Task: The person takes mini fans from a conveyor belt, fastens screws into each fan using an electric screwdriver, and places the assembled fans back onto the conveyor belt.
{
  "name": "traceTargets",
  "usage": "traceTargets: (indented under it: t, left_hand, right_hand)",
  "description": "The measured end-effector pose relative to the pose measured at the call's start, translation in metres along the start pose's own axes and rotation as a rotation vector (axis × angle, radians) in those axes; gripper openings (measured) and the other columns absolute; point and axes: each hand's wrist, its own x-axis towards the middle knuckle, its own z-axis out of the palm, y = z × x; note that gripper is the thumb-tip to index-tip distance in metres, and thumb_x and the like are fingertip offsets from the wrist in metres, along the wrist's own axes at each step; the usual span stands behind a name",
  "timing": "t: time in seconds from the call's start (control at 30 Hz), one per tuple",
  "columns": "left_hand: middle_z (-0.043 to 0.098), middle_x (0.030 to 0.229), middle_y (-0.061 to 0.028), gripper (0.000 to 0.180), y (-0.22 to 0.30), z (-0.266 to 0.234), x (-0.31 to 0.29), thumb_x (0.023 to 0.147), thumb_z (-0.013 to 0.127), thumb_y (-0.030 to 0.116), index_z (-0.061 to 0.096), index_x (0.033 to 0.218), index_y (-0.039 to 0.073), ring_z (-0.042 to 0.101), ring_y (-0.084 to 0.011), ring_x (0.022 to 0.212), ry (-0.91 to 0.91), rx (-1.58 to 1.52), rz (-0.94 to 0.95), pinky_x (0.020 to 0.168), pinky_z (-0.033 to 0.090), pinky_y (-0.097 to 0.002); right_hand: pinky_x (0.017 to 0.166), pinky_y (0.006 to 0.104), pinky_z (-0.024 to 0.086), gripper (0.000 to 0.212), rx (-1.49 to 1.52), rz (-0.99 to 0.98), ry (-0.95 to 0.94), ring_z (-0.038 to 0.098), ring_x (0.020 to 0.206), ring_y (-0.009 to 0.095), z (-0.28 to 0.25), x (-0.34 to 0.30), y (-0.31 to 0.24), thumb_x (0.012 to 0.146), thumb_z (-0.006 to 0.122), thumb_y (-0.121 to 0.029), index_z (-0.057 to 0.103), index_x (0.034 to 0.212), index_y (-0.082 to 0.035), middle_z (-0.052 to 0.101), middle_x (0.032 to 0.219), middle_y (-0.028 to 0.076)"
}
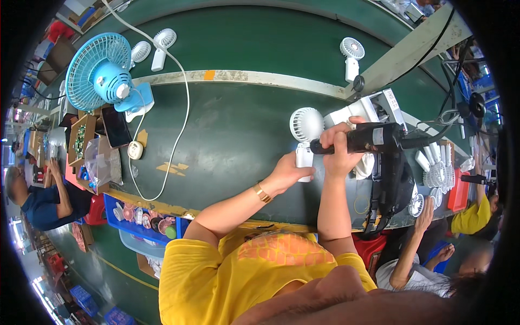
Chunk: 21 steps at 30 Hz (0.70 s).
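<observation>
A white handheld fan (306, 123) stands upright in my left hand (284, 172), whose fingers and thumb close round its handle. My right hand (339, 154) is wrapped round a black corded electric screwdriver (376, 138). The tool lies nearly level, its front end pointing left at the neck of the fan. Its bit cannot be made out, and whether it touches the fan is unclear. Just behind my right hand sits a white box-shaped fixture (357, 112), partly covered by hand and tool.
A blue desk fan (111, 81) stands at the left, near a white cable (187, 103) looped over the bench. More white handheld fans (352, 49) lie on the far belt. A black bag (394, 181) is beside my right arm. Co-workers sit at both sides.
</observation>
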Motion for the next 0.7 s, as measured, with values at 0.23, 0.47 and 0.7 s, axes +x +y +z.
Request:
traceTargets:
  t: [0.23,0.47,0.7]
  left_hand:
    - [0.061,0.086,-0.0093,0.03,-0.002,-0.001,0.0,0.073,0.065,0.003,0.053,0.1,-0.005,0.061,-0.0152,0.073,0.03,0.032,0.039,0.065,0.049,-0.0279]
    - [0.062,0.088,-0.0093,0.034,-0.006,0.0,0.002,0.072,0.065,0.005,0.053,0.102,-0.005,0.061,-0.0148,0.077,0.051,0.087,0.056,0.069,0.049,-0.028]
    - [0.059,0.084,-0.0072,0.028,-0.006,0.001,-0.005,0.076,0.063,0.003,0.049,0.1,-0.001,0.059,-0.0139,0.072,0.028,-0.087,0.054,0.065,0.048,-0.0269]
  right_hand:
    - [0.047,0.0257,0.041,0.039,0.108,0.0,0.036,0.048,0.05,0.013,-0.001,-0.004,0.018,0.079,0.062,0.0,0.037,0.11,-0.002,0.052,0.064,0.006]
    - [0.049,0.0267,0.043,0.036,0.076,0.013,0.062,0.049,0.052,0.013,0.001,-0.01,0.029,0.077,0.063,0.004,0.041,0.105,-0.004,0.054,0.069,0.006]
    - [0.05,0.0265,0.044,0.034,0.041,0.088,0.135,0.049,0.051,0.013,0.007,-0.005,0.011,0.075,0.059,0.006,0.041,0.102,-0.004,0.053,0.067,0.005]
